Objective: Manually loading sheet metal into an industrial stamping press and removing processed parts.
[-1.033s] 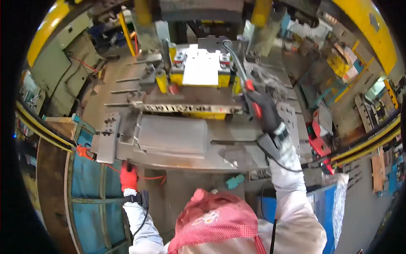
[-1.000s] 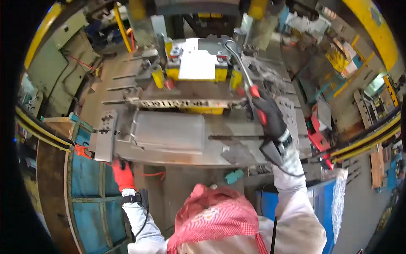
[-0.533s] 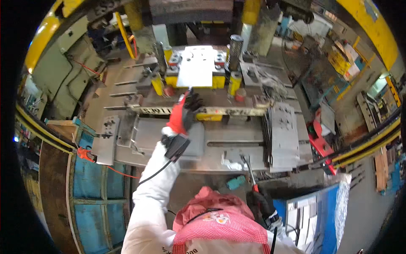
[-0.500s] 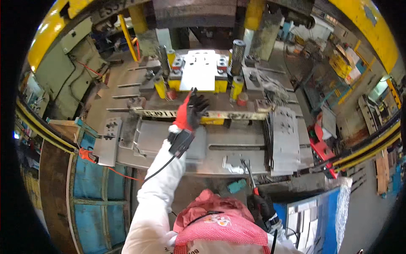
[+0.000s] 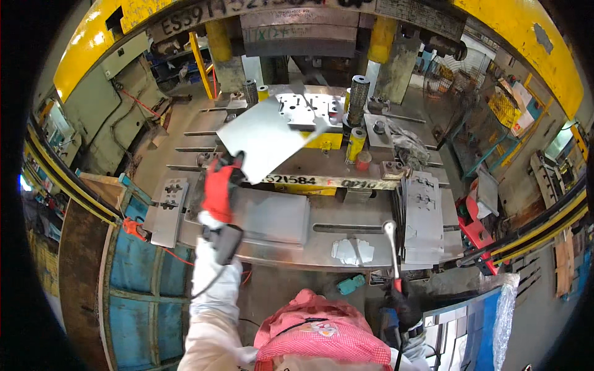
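My left hand (image 5: pixel 224 179), in a red and black glove, grips the near left corner of a flat metal sheet (image 5: pixel 263 139). The sheet is raised and slanted, partly covering the press die (image 5: pixel 322 141). On the die's top lies a pale plate with holes (image 5: pixel 302 107). Low on the right, my right hand (image 5: pixel 401 309), in a black glove, is wrapped round the red handle of a long metal-shafted tool (image 5: pixel 393 250) with a rounded head. Its head points away from me, near a stack of punched metal sheets (image 5: pixel 422 216).
Smooth sheets (image 5: pixel 276 217) lie on the press bed before the die. A white crumpled piece (image 5: pixel 352 251) sits by the front edge. Guide posts (image 5: pixel 359 99) rise at the die. Left stands a blue-panelled frame (image 5: pixel 131 266); right, a red metal stand (image 5: pixel 475 229).
My left hand has taken hold of the sheet on the die and pulled it left and nearer, turning it askew. The tool in my right hand now stands more upright, its head farther right.
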The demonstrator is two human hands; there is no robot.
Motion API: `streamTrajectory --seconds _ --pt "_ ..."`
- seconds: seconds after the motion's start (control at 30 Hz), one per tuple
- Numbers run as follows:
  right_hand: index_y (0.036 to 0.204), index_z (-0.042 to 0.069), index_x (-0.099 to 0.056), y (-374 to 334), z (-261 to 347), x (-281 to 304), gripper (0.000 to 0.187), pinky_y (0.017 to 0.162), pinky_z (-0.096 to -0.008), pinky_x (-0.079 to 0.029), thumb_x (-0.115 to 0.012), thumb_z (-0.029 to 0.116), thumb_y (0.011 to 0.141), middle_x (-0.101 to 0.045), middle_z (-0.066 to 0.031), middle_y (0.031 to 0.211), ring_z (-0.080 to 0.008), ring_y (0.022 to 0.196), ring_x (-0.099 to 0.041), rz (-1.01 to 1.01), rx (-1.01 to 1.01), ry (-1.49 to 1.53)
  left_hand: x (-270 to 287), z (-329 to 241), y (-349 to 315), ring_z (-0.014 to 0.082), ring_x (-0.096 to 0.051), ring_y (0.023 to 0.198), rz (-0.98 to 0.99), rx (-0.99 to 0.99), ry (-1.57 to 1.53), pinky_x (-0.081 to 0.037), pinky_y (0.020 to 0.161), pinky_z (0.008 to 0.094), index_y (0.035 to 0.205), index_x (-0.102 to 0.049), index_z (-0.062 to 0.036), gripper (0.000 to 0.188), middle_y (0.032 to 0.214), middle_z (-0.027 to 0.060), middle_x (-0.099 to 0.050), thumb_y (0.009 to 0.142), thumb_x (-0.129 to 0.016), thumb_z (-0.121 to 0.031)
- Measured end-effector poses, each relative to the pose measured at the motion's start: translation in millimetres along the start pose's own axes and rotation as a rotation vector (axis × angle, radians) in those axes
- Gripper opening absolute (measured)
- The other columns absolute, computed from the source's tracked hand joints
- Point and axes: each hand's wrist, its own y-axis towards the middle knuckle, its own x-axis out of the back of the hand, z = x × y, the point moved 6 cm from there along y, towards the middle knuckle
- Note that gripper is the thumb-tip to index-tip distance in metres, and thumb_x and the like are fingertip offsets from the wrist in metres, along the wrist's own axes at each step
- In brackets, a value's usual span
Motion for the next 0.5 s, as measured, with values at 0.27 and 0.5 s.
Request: streamTrajectory --seconds 0.27,0.5 --pt "0.129 0.005 -0.039 28 89 -41 0.064 0.079 -0.0319 -0.044 -0.062 0.01 0.07 -0.057 -0.0112 0.102 -0.0205 0.088 -0.057 0.377 0.266 -0.439 5 -79 14 0.0103 -0.056 0.083 0.857 0.195 0.592 -0.046 0.075 0.0257 0.107 -0.057 -0.0016 0.037 0.093 0.0044 -0.063 0.072 -0.061 -0.009" --pt "0.13 0.007 -0.038 30 95 -103 0.065 0.089 -0.0351 -0.04 -0.065 0.021 0.072 -0.053 -0.0183 0.115 -0.029 0.109 -0.051 0.72 0.444 -0.703 -59 -50 23 0.0156 -0.058 0.085 1.208 0.011 0.513 -0.046 0.079 0.0294 0.103 -0.059 -0.0001 0.034 0.093 0.0087 -0.063 0.07 -0.056 -0.009"
